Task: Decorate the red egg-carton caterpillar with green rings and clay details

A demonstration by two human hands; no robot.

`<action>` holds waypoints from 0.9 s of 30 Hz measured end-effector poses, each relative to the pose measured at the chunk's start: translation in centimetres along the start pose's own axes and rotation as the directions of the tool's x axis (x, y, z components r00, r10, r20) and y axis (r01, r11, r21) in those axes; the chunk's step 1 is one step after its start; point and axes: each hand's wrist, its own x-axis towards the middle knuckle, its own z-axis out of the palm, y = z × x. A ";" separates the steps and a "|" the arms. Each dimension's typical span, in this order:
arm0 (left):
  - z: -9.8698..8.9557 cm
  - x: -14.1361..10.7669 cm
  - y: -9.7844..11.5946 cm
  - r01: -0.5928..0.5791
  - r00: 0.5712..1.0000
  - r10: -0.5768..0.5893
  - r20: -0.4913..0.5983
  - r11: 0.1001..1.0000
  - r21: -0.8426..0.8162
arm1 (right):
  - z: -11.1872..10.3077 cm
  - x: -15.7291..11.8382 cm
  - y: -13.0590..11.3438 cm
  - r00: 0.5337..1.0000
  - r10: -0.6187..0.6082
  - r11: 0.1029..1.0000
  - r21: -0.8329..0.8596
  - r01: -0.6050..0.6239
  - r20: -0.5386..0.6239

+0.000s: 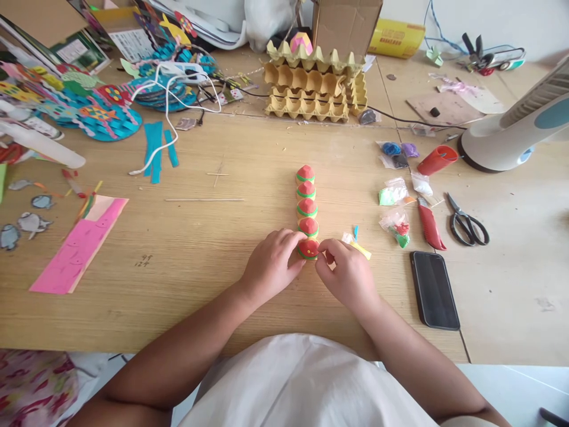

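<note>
A strip of egg-carton cups [307, 207] lies on the wooden table in front of me, running away from my body. Its several domed cups are red on top with green and yellow bands below. Small yellow dots mark the nearest cup. My left hand [273, 255] is closed around the left side of that cup, thumb and fingers against it. On the other side, my right hand [345, 267] is pinched at the cup's right edge; whatever its fingertips hold, if anything, is too small to make out. Beside the right hand lies a yellow clay piece [361, 249], partly hidden.
To the right are bags of coloured clay [393, 191], a red cutter [430, 224], scissors [467, 222], a phone [434, 289] and a red cup [438, 159]. Egg cartons [306, 107] stand at the back. Pink paper [80, 249] and blue strips [153, 151] lie left.
</note>
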 end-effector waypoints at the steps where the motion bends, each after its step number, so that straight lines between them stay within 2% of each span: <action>1: 0.0 0.0 0.0 -0.007 1.000 0.007 -0.009 1.000 0.002 | -0.2 0.0 0.1 1.000 0.002 1.000 0.019 -0.002 -0.001; 6: -0.3 0.0 0.0 -0.050 0.997 0.051 -0.053 0.999 0.010 | -0.6 0.1 0.3 1.000 0.001 0.994 0.107 -0.003 0.017; 9: -0.4 0.0 0.1 -0.102 0.991 0.102 -0.086 0.995 0.004 | -0.8 0.4 0.4 0.996 0.086 0.940 0.331 -0.081 0.000; 11: -0.4 0.0 0.2 -0.137 0.985 0.135 -0.107 0.991 -0.008 | -1.1 0.8 0.5 0.982 0.185 0.791 0.588 -0.170 0.035; 12: -0.4 0.0 0.3 -0.150 0.982 0.147 -0.118 0.989 -0.018 | -1.2 1.1 0.6 0.970 0.232 0.664 0.716 -0.213 0.073; 14: -0.5 0.0 0.6 -0.171 0.976 0.163 -0.147 0.984 -0.045 | -1.5 1.4 0.8 0.938 0.295 0.353 0.891 -0.285 0.183; 16: -0.7 0.1 1.0 -0.200 0.965 0.184 -0.189 0.977 -0.071 | -1.5 1.6 0.9 0.900 0.315 0.085 0.936 -0.342 0.300; 18: -0.9 0.1 1.4 -0.239 0.946 0.215 -0.241 0.968 -0.076 | -1.3 1.5 0.8 0.873 0.295 -0.083 0.921 -0.382 0.389; 21: -1.2 0.0 1.9 -0.278 0.913 0.244 -0.327 0.959 -0.060 | -1.0 0.9 -0.1 0.867 0.240 -0.195 0.896 -0.398 0.438; 24: -1.4 -0.2 2.1 -0.284 0.879 0.255 -0.403 0.959 -0.011 | -0.8 0.1 -1.2 0.879 0.189 -0.226 0.891 -0.394 0.437; 27: -1.3 -0.3 2.2 -0.290 0.855 0.291 -0.429 0.955 0.070 | -0.7 -0.5 -2.2 0.879 0.160 -0.235 0.882 -0.409 0.450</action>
